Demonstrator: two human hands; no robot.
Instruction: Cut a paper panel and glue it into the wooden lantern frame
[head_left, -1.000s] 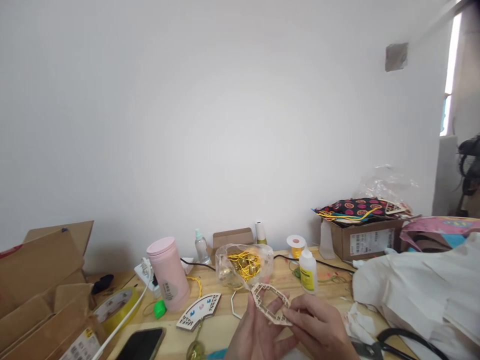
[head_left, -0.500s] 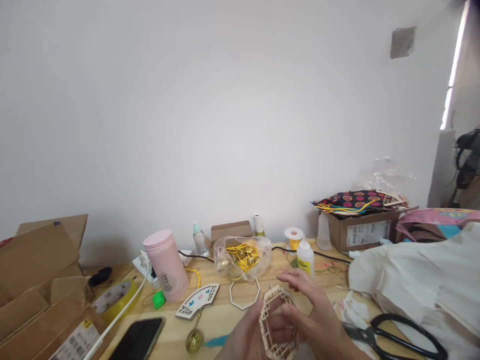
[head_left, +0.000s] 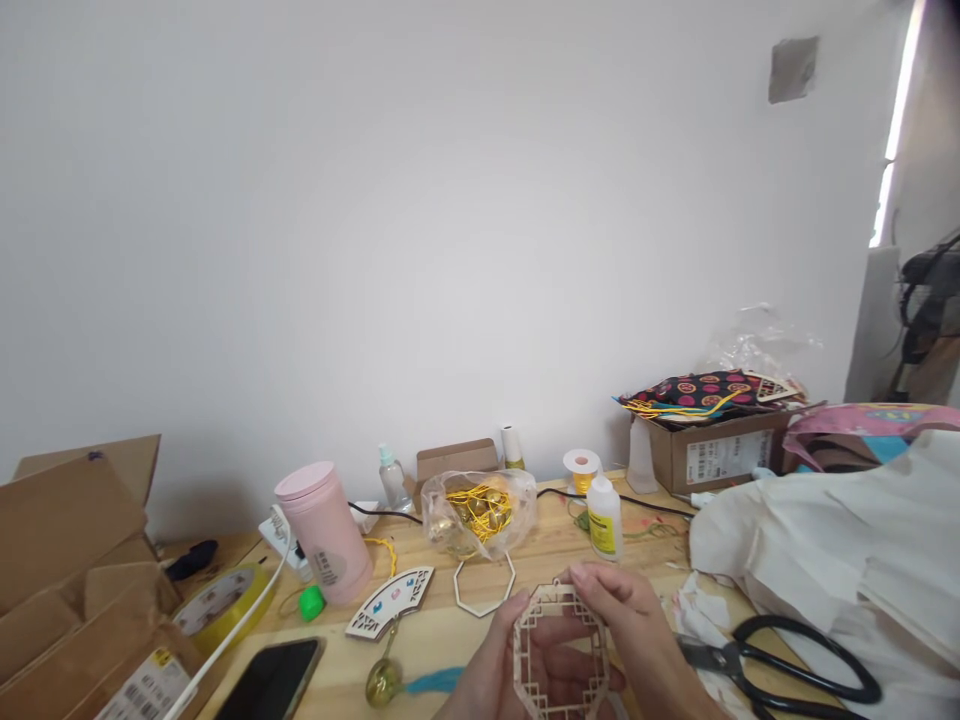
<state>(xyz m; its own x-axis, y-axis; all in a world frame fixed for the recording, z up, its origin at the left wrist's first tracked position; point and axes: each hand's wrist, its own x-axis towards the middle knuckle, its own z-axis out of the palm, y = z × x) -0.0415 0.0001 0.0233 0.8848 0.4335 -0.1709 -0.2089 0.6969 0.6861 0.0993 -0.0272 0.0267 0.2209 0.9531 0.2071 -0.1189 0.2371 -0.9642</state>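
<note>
Both my hands hold a pale wooden lattice frame (head_left: 559,650), octagon-shaped, upright and facing me at the bottom middle of the view. My left hand (head_left: 491,670) grips its left edge, thumb on the upper corner. My right hand (head_left: 637,640) grips its top and right edge. Just behind it on the wooden table (head_left: 540,545) lies a plain thin octagon ring (head_left: 484,585). A fan-shaped wooden piece (head_left: 390,601) with coloured marks lies to the left.
A pink tumbler (head_left: 324,533), green cap (head_left: 310,602), yellow tape roll (head_left: 221,607), phone (head_left: 271,680) and cardboard boxes (head_left: 67,580) stand left. A bag of gold cords (head_left: 478,512), glue bottle (head_left: 603,517) and thread spool (head_left: 581,467) sit behind. Black scissors (head_left: 795,668) and white cloth (head_left: 832,540) lie right.
The lattice frame has been turned from lying tilted between my hands to standing upright and facing me. My right hand shifted to its top and right edge. The camera drifted slightly.
</note>
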